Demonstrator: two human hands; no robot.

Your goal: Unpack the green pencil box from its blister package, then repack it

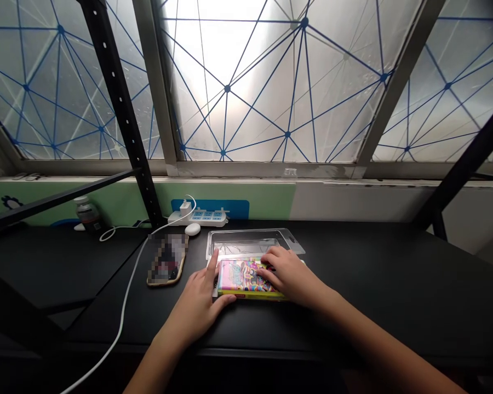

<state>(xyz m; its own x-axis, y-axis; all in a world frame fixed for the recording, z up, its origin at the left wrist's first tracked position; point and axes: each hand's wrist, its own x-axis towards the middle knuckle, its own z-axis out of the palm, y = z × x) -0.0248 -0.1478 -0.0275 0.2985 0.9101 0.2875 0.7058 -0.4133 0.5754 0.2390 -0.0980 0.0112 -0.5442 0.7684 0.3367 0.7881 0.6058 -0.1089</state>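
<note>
A thin, colourful printed box [240,276] with a yellow near edge lies flat on the black desk. My left hand [199,301] is at its left end, thumb along the near edge and index finger stretched away from me. Over the right part of the box lies my right hand [291,273], with its fingers bent onto the top face and far edge; it covers much of that end. Just behind the box, a clear plastic tray-like package [250,234] rests on the desk, its near side partly hidden by the box and my hands.
Left of the box lies a phone [168,262] in a tan-edged case, near a small white rounded case [193,229]. A white power strip [205,219] stands against the wall. Its white cable [127,290] runs down the desk. A dark bottle [88,214] is at the back left, past a black metal post [121,98].
</note>
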